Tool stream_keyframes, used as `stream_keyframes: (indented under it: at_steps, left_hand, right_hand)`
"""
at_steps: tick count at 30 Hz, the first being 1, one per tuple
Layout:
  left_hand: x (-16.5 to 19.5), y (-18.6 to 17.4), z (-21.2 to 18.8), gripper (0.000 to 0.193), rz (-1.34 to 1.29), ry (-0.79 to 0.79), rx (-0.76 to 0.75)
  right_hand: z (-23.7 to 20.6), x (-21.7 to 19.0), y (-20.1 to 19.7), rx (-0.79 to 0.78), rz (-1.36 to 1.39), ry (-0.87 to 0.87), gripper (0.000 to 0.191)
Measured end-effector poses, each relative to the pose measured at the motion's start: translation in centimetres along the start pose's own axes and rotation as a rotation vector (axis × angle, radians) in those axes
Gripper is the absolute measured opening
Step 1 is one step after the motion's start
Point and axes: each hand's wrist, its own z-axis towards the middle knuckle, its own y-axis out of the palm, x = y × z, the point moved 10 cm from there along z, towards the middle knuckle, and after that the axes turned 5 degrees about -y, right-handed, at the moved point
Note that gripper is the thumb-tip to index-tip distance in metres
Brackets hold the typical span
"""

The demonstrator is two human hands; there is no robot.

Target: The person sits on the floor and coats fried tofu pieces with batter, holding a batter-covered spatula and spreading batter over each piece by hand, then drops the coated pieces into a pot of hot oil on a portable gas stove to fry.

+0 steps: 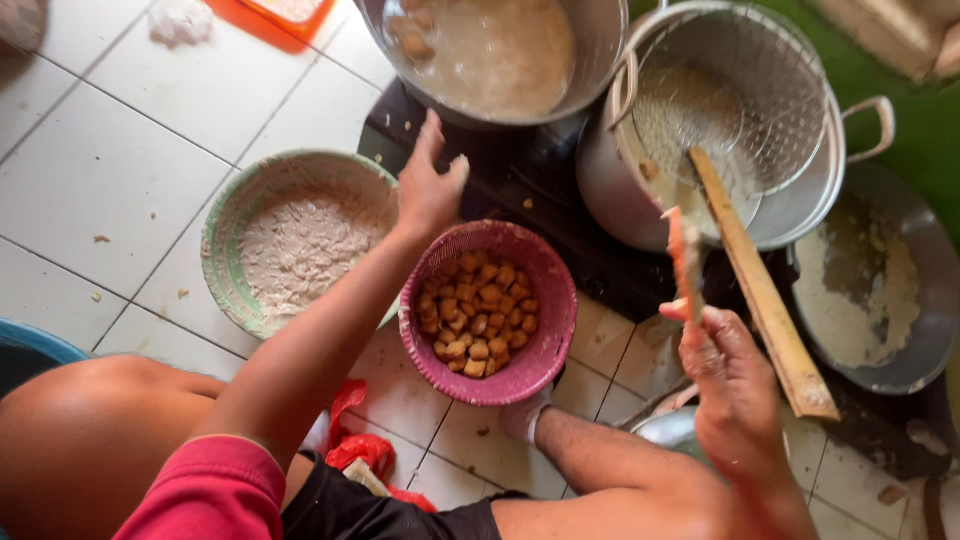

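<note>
Your left hand (428,185) is stretched out over the white tiled floor (90,170), fingers loosely spread and coated in pale batter, holding nothing, hovering between the green-rimmed round bowl of crumbly white flour mix (295,240) and the big steel pot of beige batter (495,55) at the top. Just below that hand sits the pink woven plastic basket (490,310), full of small golden-brown fried cubes, resting on the tiles right at the edge of the black stove top (545,190). Your right hand (735,385) is closed around a thin orange-pink handle (685,265) that points up toward the round wire-mesh strainer basket (735,95), which sits inside a steel pot with side handles (840,175). Can't tell what's on the far end of that handle, it's blurred. A flat wooden stick (765,295) leans out of the same pot, running down past your right hand. To the right there's a dark wok (875,280) with a patch of pale residue in it. Up in the top left corner you've got an orange tray (275,20), and a bit of red plastic (355,445) is crumpled beside your knee.
</note>
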Motion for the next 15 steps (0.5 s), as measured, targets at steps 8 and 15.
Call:
stream_keyframes:
  at_steps: [8, 15]
  left_hand:
    - [-17.5, 7.0, -19.6, 0.081, 0.985, -0.152, -0.645]
    - [-19.9, 9.3, -21.7, 0.047, 1.462, 0.213, -0.669]
  right_hand:
    - [0.0, 1.3, 0.3, 0.018, 0.46, 0.169, 0.045]
    - [0.0, 1.7, 0.5, -0.015, 0.522, 0.206, 0.047]
